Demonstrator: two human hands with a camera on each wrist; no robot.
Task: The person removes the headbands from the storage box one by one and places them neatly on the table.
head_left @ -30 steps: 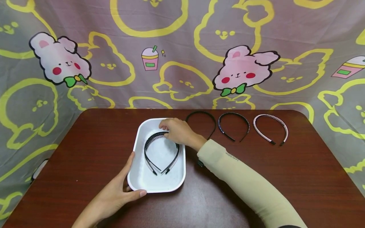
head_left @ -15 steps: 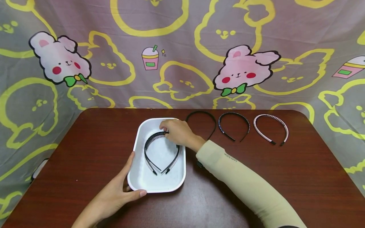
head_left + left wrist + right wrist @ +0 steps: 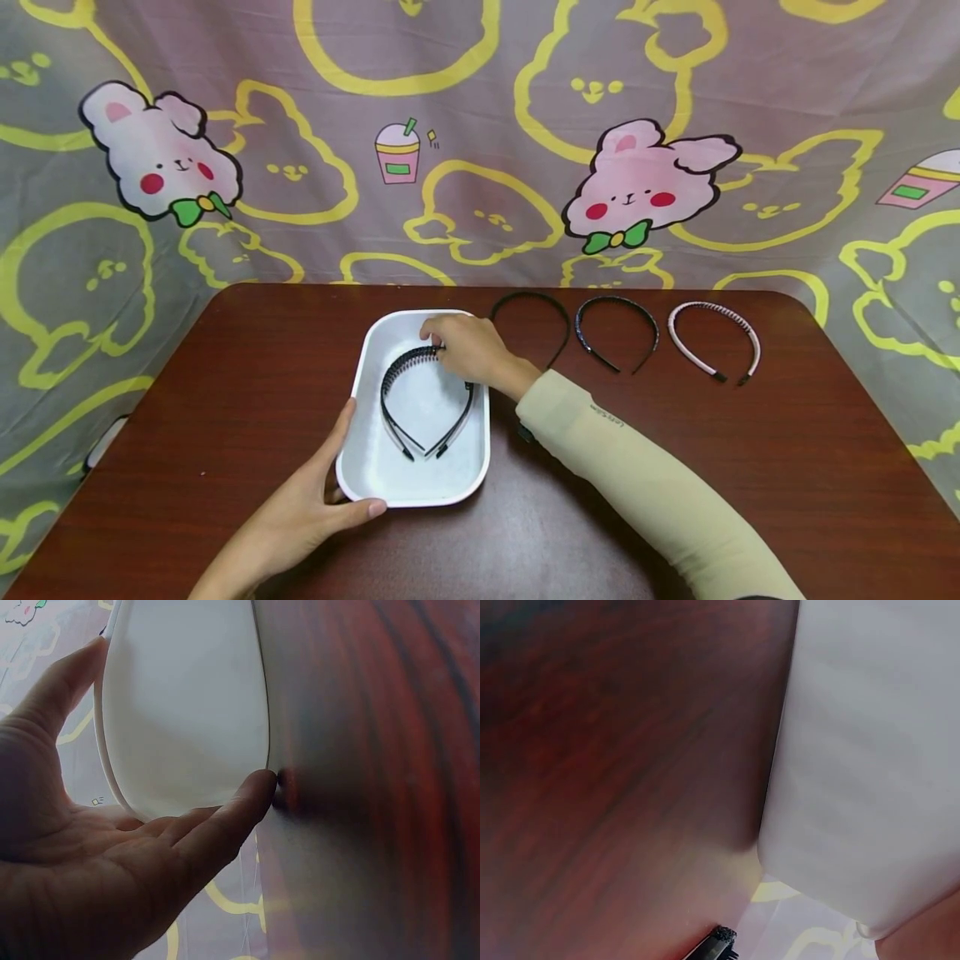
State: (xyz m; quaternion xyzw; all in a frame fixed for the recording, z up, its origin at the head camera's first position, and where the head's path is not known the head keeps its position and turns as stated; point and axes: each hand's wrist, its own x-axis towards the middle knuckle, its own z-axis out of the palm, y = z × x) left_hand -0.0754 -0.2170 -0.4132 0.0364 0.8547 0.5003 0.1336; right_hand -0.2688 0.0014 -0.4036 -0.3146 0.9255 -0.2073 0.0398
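Note:
A white tray [image 3: 420, 492] stands at the table's left of middle. My left hand [image 3: 300, 508] holds its near left corner, the thumb on the near rim and the fingers along the left side; the left wrist view shows this hand [image 3: 142, 862] around the tray's end. Inside the tray lie overlapping headbands [image 3: 386, 400], dark with a toothed top and some lighter parts, their ends pointing toward me. My right hand [image 3: 476, 350] reaches over the far right rim, its curled fingers gripping the headbands' top right part. The fingertips are partly hidden behind the hand.
To the right of the tray lie a thin black headband [image 3: 567, 321], partly behind the right hand, a dark blue-speckled headband [image 3: 581, 333] and a pale pink headband [image 3: 686, 354]. The brown table [image 3: 225, 400] meets a patterned cloth [image 3: 465, 125] behind.

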